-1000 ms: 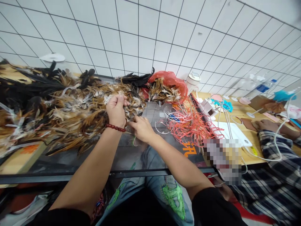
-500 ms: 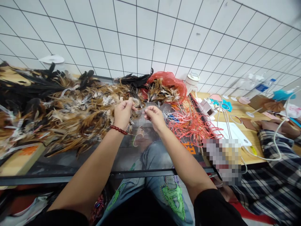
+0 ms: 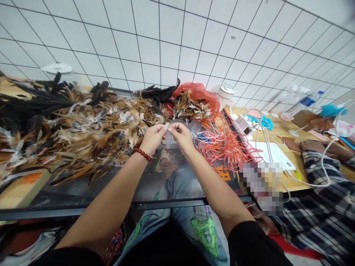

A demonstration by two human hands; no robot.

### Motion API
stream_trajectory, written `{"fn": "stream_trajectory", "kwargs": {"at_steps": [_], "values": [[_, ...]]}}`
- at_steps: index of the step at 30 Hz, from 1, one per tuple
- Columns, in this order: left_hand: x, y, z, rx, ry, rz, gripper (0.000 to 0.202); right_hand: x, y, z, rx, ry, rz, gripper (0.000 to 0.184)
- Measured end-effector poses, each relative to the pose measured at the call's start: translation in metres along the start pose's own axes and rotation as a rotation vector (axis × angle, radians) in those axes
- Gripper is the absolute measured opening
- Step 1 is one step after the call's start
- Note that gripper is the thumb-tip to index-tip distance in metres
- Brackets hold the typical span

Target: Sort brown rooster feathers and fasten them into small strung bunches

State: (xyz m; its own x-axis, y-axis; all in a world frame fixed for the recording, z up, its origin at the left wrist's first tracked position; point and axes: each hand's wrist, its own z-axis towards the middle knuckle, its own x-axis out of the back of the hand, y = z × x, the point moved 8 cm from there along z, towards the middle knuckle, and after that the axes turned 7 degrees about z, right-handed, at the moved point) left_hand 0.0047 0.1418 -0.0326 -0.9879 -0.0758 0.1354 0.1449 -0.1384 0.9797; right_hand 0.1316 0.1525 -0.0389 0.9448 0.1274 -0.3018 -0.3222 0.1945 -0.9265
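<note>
My left hand (image 3: 154,139), with a red bead bracelet (image 3: 142,154) at the wrist, is closed in a pinch. My right hand (image 3: 181,137) is pinched too, and the fingertips of both meet above the glass tabletop (image 3: 142,184). Whatever lies between the fingers is too small to make out. A large pile of brown, white and black feathers (image 3: 91,136) spreads beside and behind my left hand. Just beyond the hands, more feathers (image 3: 191,105) lie in a red plastic bag (image 3: 203,92). To the right of my right hand is a tangle of red cords (image 3: 224,142).
A lidded white cup (image 3: 226,94) stands by the tiled wall. White plugs and cables (image 3: 244,125) and a white flat box (image 3: 276,157) lie on the wooden table at right. A person in a plaid sleeve (image 3: 321,184) is close on the right.
My left hand has moved right, away from the feather pile, so that its fingertips now meet those of my right hand. The right hand has barely moved.
</note>
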Motion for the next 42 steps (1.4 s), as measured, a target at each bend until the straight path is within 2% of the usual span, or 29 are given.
{"fn": "stream_trajectory", "kwargs": {"at_steps": [3, 7, 10, 16, 21, 24, 29, 33, 36, 39, 42], "values": [[0.001, 0.003, 0.001, -0.018, -0.015, -0.05, 0.034, 0.0, 0.001, 0.001, -0.05, -0.032, 0.051, 0.032], [-0.013, 0.002, -0.003, 0.056, -0.226, -0.179, 0.032, -0.008, -0.006, -0.001, -0.088, -0.182, 0.153, 0.04], [-0.022, 0.004, -0.008, 0.075, -0.332, -0.24, 0.032, -0.008, -0.01, -0.003, -0.083, -0.211, 0.156, 0.034], [-0.024, 0.008, -0.009, 0.055, -0.331, -0.302, 0.034, -0.007, -0.01, -0.004, -0.109, -0.205, 0.183, 0.04], [-0.027, 0.005, -0.01, 0.079, -0.368, -0.275, 0.036, -0.004, -0.01, -0.003, -0.084, -0.176, 0.188, 0.031], [-0.03, 0.004, -0.011, 0.083, -0.391, -0.267, 0.037, -0.004, -0.007, -0.003, -0.111, -0.165, 0.224, 0.034], [-0.032, 0.011, -0.011, -0.034, -0.377, -0.147, 0.038, -0.007, -0.009, -0.003, -0.127, -0.137, 0.245, 0.039], [-0.02, 0.016, -0.007, -0.139, -0.255, -0.079, 0.038, -0.006, -0.004, -0.001, -0.147, -0.049, 0.244, 0.04], [0.007, 0.024, -0.001, -0.243, -0.008, -0.096, 0.036, -0.003, 0.007, -0.001, -0.164, -0.013, 0.042, 0.033], [0.041, 0.034, 0.0, -0.39, 0.303, -0.135, 0.033, -0.016, 0.014, -0.007, -0.122, -0.167, -0.427, 0.017], [0.063, 0.038, -0.002, -0.474, 0.492, -0.19, 0.031, -0.038, 0.016, -0.023, -0.036, -0.361, -0.796, 0.012]]}}
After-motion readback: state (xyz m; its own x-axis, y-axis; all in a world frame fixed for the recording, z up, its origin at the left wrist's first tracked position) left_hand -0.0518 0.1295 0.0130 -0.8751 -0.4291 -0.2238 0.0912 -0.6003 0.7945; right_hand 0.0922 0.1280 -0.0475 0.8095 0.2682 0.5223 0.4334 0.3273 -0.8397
